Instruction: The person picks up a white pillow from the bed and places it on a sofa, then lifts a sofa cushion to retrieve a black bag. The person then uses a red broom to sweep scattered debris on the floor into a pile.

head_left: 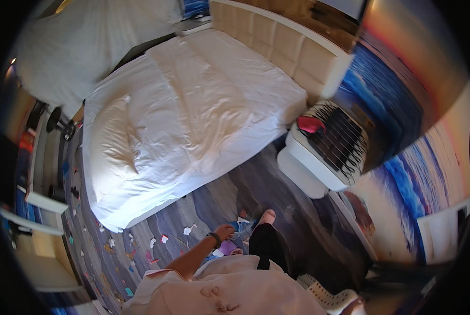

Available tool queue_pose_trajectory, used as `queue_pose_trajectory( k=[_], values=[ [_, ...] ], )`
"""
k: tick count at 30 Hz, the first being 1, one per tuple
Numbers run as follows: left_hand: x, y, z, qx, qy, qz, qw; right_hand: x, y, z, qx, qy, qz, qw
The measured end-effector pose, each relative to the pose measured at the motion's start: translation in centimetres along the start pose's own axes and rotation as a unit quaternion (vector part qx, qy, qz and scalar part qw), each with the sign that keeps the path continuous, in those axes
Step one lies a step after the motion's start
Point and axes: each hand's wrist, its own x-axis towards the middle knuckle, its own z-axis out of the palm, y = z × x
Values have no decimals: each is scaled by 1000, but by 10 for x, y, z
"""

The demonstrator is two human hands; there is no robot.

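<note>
Down at the lower edge, a pale pink top fills the nearest part of the view, and the left hand [225,231] reaches forward from it on a bare forearm with a dark wristband [214,238]. Its fingers [230,229] are curled loosely above the floor; whether they grip anything I cannot tell. The right hand is out of view. Just beside the left hand, small blue and purple scraps [235,231] lie on the floor, next to a dark trouser leg and a foot in a pale slipper [267,216].

The floor [214,199] is grey-blue with a streaked, plank-like pattern, and it is strewn with little bits of paper [188,230] in white, pink and teal, thickest toward the left.

Farther off stands a bed [193,115] with a rumpled white duvet and a soft cream pillow [111,136], backed by a padded, panelled cream headboard [277,42]. To its right sits a rounded white table [319,157] with black stripes, carrying a pink object [311,125]. Behind it the wall [392,105] bears a blue wave mural under an orange sky
</note>
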Motion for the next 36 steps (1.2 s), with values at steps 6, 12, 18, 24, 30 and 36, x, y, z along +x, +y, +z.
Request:
queue_pose_trajectory(
  k=[6,12,18,24,30,36],
  values=[
    [13,23,-60,-20,71,-58,996,9,-129,233,-158,-526,51,834],
    [34,44,-109,-143,211,-177,951,38,-323,428,-294,-530,-288,741],
    [46,65,-92,-258,290,-136,911,-36,-591,546,-271,-509,-515,634],
    [64,105,-84,-333,303,-182,874,-144,-707,645,-90,-516,-668,528],
    [127,119,-140,-301,305,-201,881,-264,-613,721,-65,-736,-459,493],
    [191,124,-203,-228,316,-181,903,-344,-624,631,-335,-782,-382,360]
  ],
)
